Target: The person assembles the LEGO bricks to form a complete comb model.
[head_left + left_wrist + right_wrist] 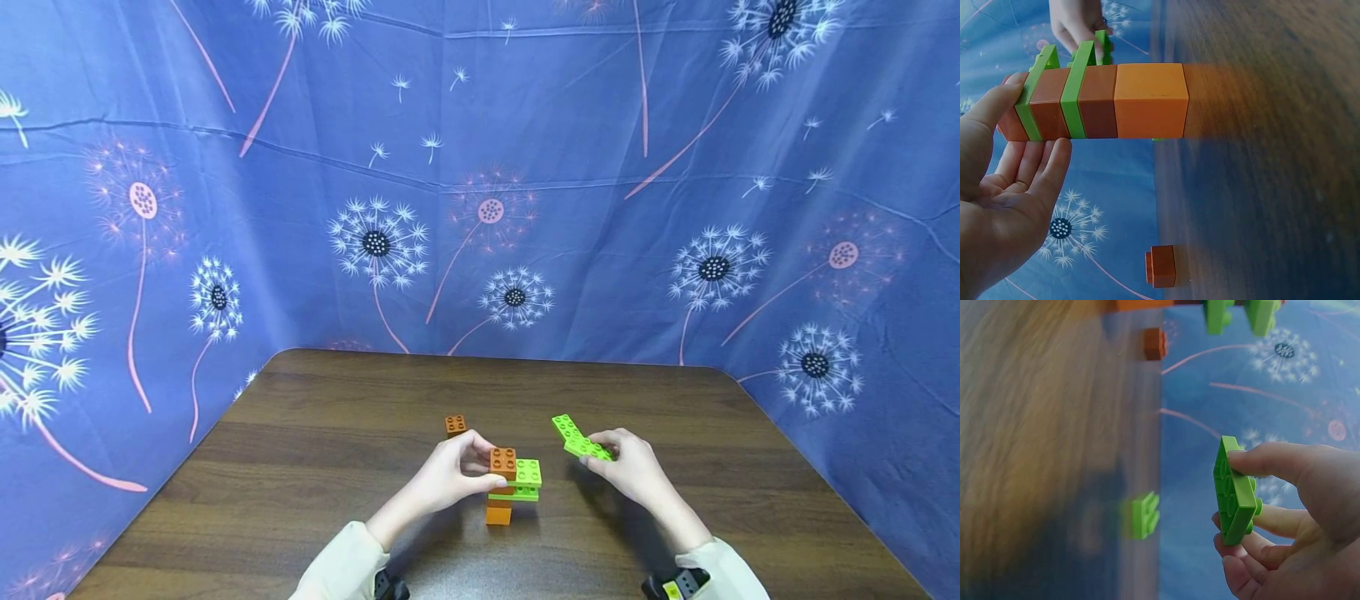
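Observation:
My left hand [453,473] grips the upper part of a brick stack, thumb on the near side and fingers behind. The stack has an orange brick [1152,100] at its base, then brown bricks [1050,95] alternating with light green plates [1074,97], and a brown brick [502,463] on top. The green plates jut out to the right. My right hand [633,467] pinches a loose green studded plate [1235,494] between thumb and fingers, held up right of the stack. Its underside tubes show in the right wrist view.
Another green piece [1144,515] rests on the wooden table [337,417], beyond the held plate. A separate brown brick [455,425] stands behind the left hand. A blue dandelion-print cloth [600,250] hangs behind the table and at both sides.

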